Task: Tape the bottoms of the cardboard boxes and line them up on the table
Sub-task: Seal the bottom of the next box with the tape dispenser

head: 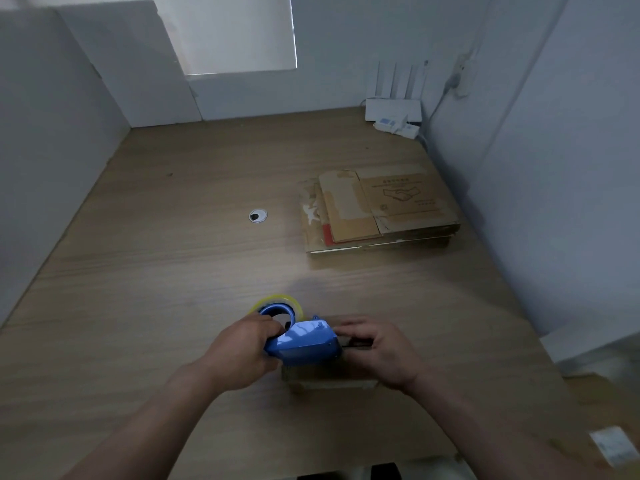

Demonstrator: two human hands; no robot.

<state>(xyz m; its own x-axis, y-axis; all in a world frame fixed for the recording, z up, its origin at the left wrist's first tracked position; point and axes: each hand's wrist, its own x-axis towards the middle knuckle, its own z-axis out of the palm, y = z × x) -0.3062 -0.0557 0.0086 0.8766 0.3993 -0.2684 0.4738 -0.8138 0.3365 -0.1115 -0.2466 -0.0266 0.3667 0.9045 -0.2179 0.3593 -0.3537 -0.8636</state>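
A blue tape dispenser (304, 342) with a yellowish roll of clear tape (277, 301) sits low over a small cardboard box (329, 379) near the table's front edge. My left hand (239, 351) grips the dispenser's handle from the left. My right hand (377, 351) is at the dispenser's right end, fingers curled over the box top and the tape end; what it pinches is hidden. A stack of flattened cardboard boxes (377, 209) lies further back on the right.
The wooden table (156, 271) has a round cable grommet (258, 215) in its middle. A white router (393, 110) with a small white device stands at the back right corner. White walls close in left and right. More cardboard (602, 410) shows at the lower right.
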